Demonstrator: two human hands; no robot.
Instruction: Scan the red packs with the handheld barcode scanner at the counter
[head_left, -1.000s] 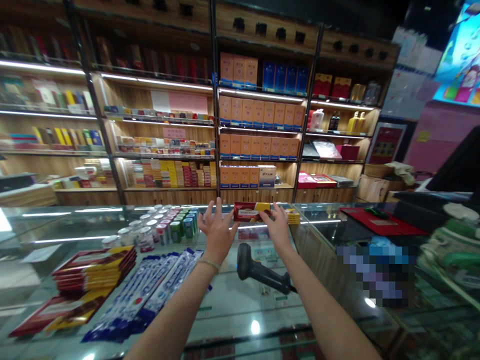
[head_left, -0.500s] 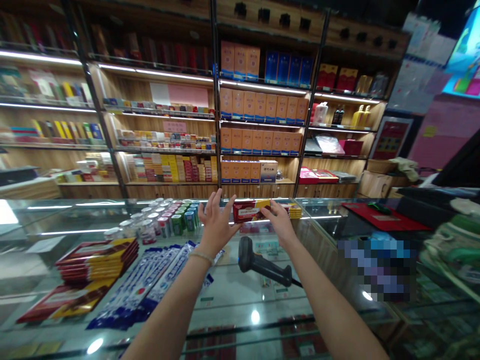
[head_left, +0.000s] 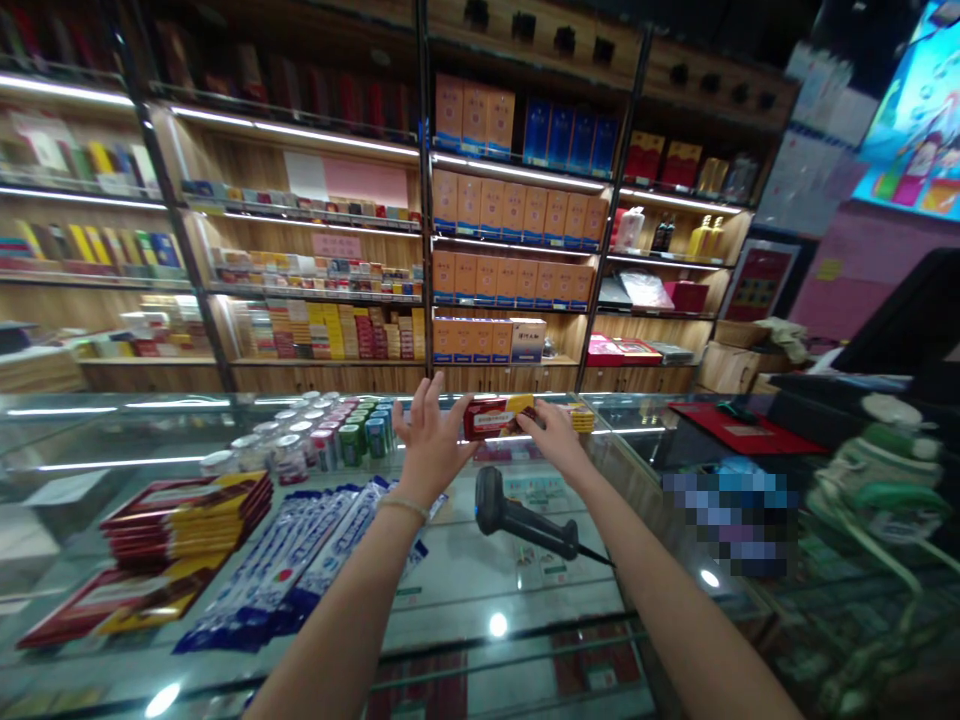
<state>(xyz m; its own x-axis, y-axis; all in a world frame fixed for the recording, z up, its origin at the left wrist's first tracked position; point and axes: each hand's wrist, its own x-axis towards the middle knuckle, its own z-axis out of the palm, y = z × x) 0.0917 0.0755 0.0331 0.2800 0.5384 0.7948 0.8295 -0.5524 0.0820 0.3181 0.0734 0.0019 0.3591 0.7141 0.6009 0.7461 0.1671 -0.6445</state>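
Note:
A red and yellow snack packet [head_left: 491,418] is raised above the far part of the glass counter, its printed face towards me. My right hand [head_left: 561,440] grips its right end between thumb and fingers. At the left end, the thumb and index finger of my left hand [head_left: 431,445] close around the packet's edge, while the other fingers stick up, spread. Below the packet, a black barcode scanner [head_left: 525,520] lies on the glass. A stack of similar red and yellow packets [head_left: 187,515] sits at the left, with blue and white long packets [head_left: 300,560] beside it.
Jars with white lids [head_left: 289,455] and green and blue small tubs [head_left: 367,435] stand in rows behind the long packets. More yellow packets [head_left: 582,418] lie beyond my right hand. A red mat [head_left: 742,428] and a green bottle [head_left: 877,470] are on the right. Stocked shelves line the back.
The view has turned slightly to the right, so everything shifts a little left. Both hands and the packet keep nearly the same arrangement.

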